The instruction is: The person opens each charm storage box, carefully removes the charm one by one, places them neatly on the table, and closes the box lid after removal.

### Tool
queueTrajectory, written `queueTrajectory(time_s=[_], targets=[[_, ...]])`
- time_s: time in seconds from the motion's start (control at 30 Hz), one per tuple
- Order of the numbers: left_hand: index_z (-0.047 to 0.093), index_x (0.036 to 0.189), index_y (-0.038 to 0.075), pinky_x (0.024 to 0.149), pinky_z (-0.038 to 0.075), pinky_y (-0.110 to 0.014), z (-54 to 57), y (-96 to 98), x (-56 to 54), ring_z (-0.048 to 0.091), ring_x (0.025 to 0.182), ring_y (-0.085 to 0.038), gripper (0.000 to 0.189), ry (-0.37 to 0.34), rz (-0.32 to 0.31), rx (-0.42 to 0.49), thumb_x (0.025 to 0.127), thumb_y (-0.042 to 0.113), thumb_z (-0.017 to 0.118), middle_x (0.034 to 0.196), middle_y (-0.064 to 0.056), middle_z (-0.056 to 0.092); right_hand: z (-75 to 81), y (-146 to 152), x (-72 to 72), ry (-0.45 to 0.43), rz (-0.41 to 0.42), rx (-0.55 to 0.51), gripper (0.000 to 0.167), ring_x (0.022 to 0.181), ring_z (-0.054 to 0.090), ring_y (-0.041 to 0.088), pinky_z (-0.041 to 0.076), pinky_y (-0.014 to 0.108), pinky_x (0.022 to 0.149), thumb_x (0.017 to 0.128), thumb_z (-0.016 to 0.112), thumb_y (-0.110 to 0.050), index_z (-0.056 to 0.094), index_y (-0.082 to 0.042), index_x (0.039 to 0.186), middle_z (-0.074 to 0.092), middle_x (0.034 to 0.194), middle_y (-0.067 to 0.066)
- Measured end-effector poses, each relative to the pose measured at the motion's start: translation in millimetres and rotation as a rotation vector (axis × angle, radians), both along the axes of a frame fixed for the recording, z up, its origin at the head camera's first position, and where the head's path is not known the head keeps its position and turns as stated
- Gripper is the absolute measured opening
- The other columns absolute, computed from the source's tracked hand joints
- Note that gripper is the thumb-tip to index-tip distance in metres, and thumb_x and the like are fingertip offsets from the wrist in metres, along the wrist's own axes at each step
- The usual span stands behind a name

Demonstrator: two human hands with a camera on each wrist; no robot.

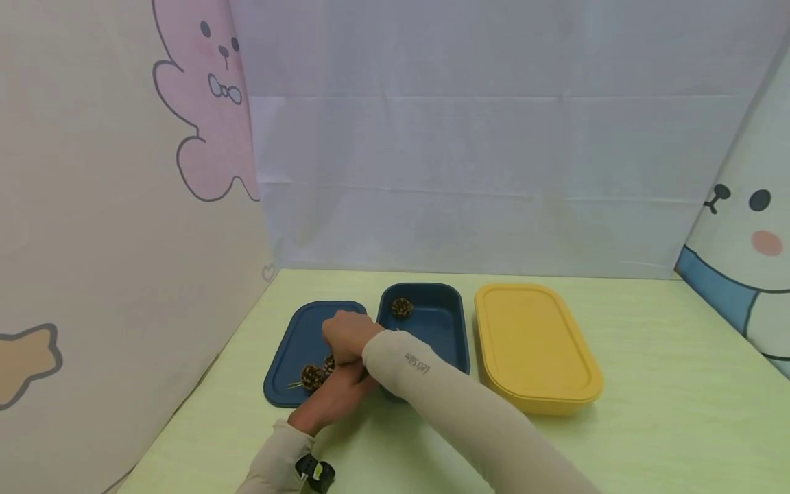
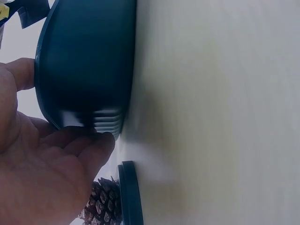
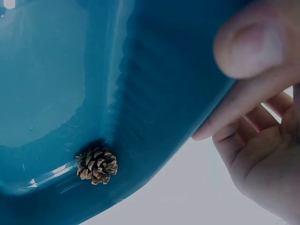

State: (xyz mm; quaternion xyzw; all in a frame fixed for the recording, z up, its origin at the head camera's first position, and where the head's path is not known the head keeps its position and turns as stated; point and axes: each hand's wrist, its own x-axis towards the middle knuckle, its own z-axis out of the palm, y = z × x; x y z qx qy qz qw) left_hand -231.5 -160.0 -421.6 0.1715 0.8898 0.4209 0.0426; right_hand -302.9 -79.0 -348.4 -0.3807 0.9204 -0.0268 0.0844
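Observation:
A dark blue box [image 1: 459, 322] lies at the middle of the table, with a pinecone [image 1: 402, 307] inside its far left corner. My left hand [image 1: 336, 398] grips the near left corner; in the left wrist view the thumb [image 2: 24, 72] is on the rim and the fingers curl against the outer wall. Crossing over it, my right hand [image 1: 348, 335] holds the left rim, its thumb [image 3: 253, 49] over the inner side in the right wrist view. Brown pinecones [image 1: 312, 377] rest on the blue lid [image 1: 308, 329], partly hidden by the hands.
A yellow box [image 1: 549, 405] with its yellow lid [image 1: 533, 336] on stands just right of the blue box. The pale green table [image 1: 666, 357] extends to the right. A white cloth wall [image 1: 481, 151] rises at the back.

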Motion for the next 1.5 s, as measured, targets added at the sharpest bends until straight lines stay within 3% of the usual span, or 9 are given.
queueTrajectory(time_s=[0.33, 0.47, 0.63, 0.7, 0.8, 1.0, 1.13, 1.27, 1.5], targets=[[0.006, 0.163, 0.013, 0.124, 0.026, -0.059, 0.6, 0.1, -3.8, 0.008, 0.158, -0.033, 0.072, -0.033, -0.032, 0.009, 0.108, 0.035, 0.046, 0.171, -0.009, 0.006, 5.0, 13, -10.0, -0.060, 0.044, -0.104, 0.011, 0.068, 0.054, 0.009, 0.043, 0.023, 0.056, 0.089, 0.077, -0.020, 0.071, -0.017, 0.081, 0.063, 0.076, -0.004], [0.001, 0.162, 0.013, 0.112, 0.041, -0.055, 3.3, 1.4, -4.7, 0.041, 0.145, -0.038, 0.075, -0.047, -0.004, -0.035, 0.107, 0.041, 0.043, 0.163, -0.020, 0.032, 11.8, 24, -19.4, -0.083, 0.087, -0.163, 0.016, 0.083, 0.062, 0.010, 0.052, 0.021, 0.067, 0.089, 0.078, -0.023, 0.075, -0.015, 0.102, 0.071, 0.098, -0.002], [0.001, 0.162, 0.014, 0.109, 0.043, -0.058, 5.9, 1.9, -6.5, 0.049, 0.138, -0.042, 0.075, -0.079, 0.012, -0.062, 0.107, 0.043, 0.043, 0.158, -0.022, 0.039, 24.9, 51, -38.9, -0.170, 0.077, -0.334, 0.018, 0.088, 0.068, 0.012, 0.056, 0.024, 0.074, 0.091, 0.075, -0.021, 0.073, -0.013, 0.107, 0.074, 0.103, 0.003], [0.004, 0.163, 0.014, 0.115, 0.035, -0.064, 5.8, 3.0, -7.2, 0.035, 0.149, -0.042, 0.073, -0.069, 0.013, -0.066, 0.107, 0.041, 0.044, 0.167, -0.018, 0.023, 30.5, 64, -48.2, -0.208, 0.053, -0.415, 0.018, 0.088, 0.071, 0.016, 0.058, 0.027, 0.077, 0.092, 0.074, -0.020, 0.073, -0.011, 0.107, 0.075, 0.102, 0.006], [0.009, 0.163, 0.017, 0.115, 0.035, -0.064, 5.9, 4.9, -7.0, 0.036, 0.148, -0.042, 0.070, -0.057, 0.024, -0.084, 0.107, 0.039, 0.045, 0.166, -0.016, 0.028, 35.7, 81, -59.5, -0.215, -0.013, -0.485, 0.016, 0.087, 0.074, 0.025, 0.060, 0.029, 0.077, 0.093, 0.073, -0.017, 0.073, -0.008, 0.106, 0.076, 0.098, 0.010], [0.014, 0.163, 0.018, 0.116, 0.037, -0.062, 5.8, 3.8, -5.9, 0.037, 0.149, -0.039, 0.071, -0.042, 0.063, -0.118, 0.106, 0.043, 0.047, 0.165, -0.012, 0.029, 30.9, 93, -69.8, -0.137, -0.200, -0.420, 0.010, 0.078, 0.074, 0.028, 0.059, 0.031, 0.068, 0.091, 0.073, -0.014, 0.078, -0.005, 0.093, 0.077, 0.087, 0.014], [0.014, 0.162, 0.017, 0.116, 0.037, -0.061, 6.0, 1.3, -5.2, 0.036, 0.149, -0.038, 0.073, -0.038, 0.068, -0.123, 0.105, 0.046, 0.047, 0.166, -0.012, 0.028, 18.5, 89, -75.7, -0.074, -0.291, -0.359, 0.025, 0.049, 0.049, 0.016, 0.041, 0.029, 0.052, 0.090, 0.072, -0.009, 0.069, -0.009, 0.065, 0.059, 0.055, 0.005], [0.013, 0.163, 0.017, 0.115, 0.038, -0.061, 5.8, 1.7, -4.7, 0.037, 0.148, -0.039, 0.075, -0.045, 0.058, -0.135, 0.104, 0.050, 0.046, 0.165, -0.014, 0.029, 5.7, 87, -82.5, -0.012, -0.371, -0.319, 0.042, 0.048, 0.028, 0.013, 0.028, 0.031, 0.050, 0.089, 0.067, -0.005, 0.046, -0.015, 0.055, 0.032, 0.050, -0.002], [0.013, 0.163, 0.018, 0.113, 0.041, -0.061, 6.2, 3.9, -4.3, 0.042, 0.145, -0.039, 0.074, -0.034, 0.060, -0.152, 0.104, 0.049, 0.046, 0.164, -0.016, 0.031, -3.7, 86, -87.0, 0.034, -0.426, -0.325, 0.015, 0.066, 0.058, 0.022, 0.046, 0.033, 0.059, 0.090, 0.073, -0.013, 0.068, -0.005, 0.077, 0.063, 0.073, 0.010]])
